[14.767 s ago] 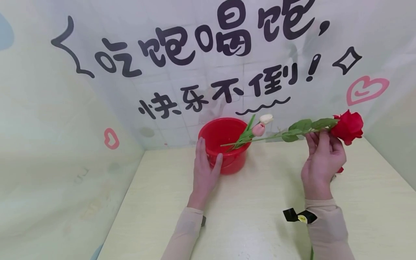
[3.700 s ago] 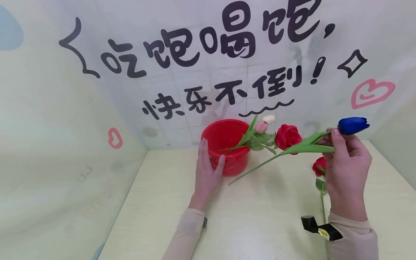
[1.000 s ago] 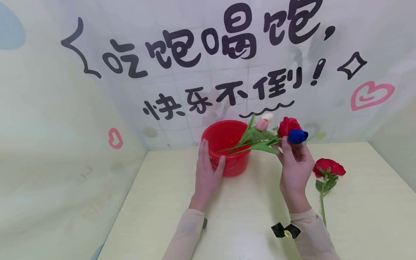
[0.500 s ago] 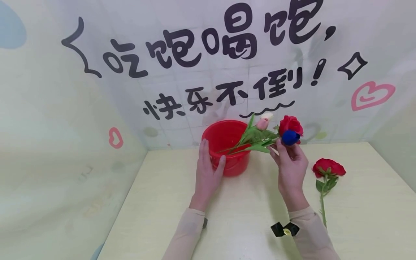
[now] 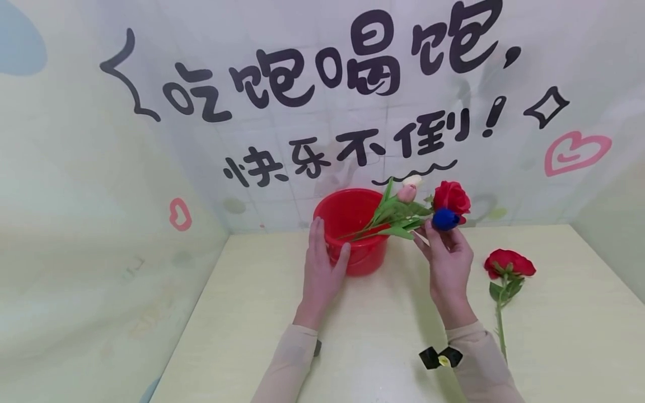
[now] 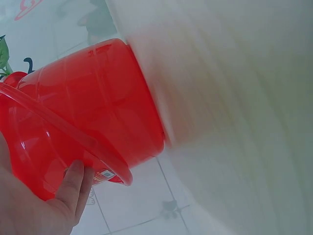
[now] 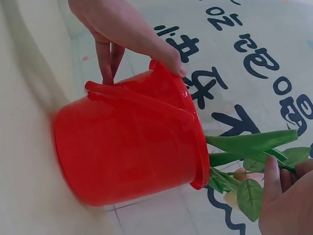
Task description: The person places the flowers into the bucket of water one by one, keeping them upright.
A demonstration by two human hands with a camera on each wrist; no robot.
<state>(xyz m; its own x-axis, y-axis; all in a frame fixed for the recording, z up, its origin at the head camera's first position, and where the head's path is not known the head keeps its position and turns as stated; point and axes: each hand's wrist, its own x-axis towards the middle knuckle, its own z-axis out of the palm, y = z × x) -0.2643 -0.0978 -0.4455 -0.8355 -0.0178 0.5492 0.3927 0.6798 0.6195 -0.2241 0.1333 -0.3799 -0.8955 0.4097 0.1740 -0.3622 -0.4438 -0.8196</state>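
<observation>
My left hand (image 5: pixel 319 274) rests against the near left side of a red bucket (image 5: pixel 361 260), fingers straight and thumb at the rim. In the left wrist view its fingertips touch the bucket wall beneath the handle (image 6: pixel 63 126). My right hand (image 5: pixel 450 268) pinches a blue artificial tulip (image 5: pixel 445 220) just below the bloom; the stem slants left over the rim into the bucket. Behind it a red rose (image 5: pixel 452 196), a pink tulip (image 5: pixel 407 193) and a white tulip (image 5: pixel 413 180) lean out over the right rim. In the right wrist view the tulip's green leaves (image 7: pixel 254 142) lie beside my fingers.
Another red rose (image 5: pixel 509 263) lies on the pale tabletop (image 5: pixel 383 347), right of my right hand, its stem pointing toward me. A printed backdrop (image 5: pixel 282 33) with black lettering stands close behind the bucket. Sheeting (image 5: pixel 90 235) hangs at the left.
A red rose went into the bucket earlier. My right hand then brought the blue tulip leftward to the rim, and lately shifted slightly further left. My left hand stays on the bucket.
</observation>
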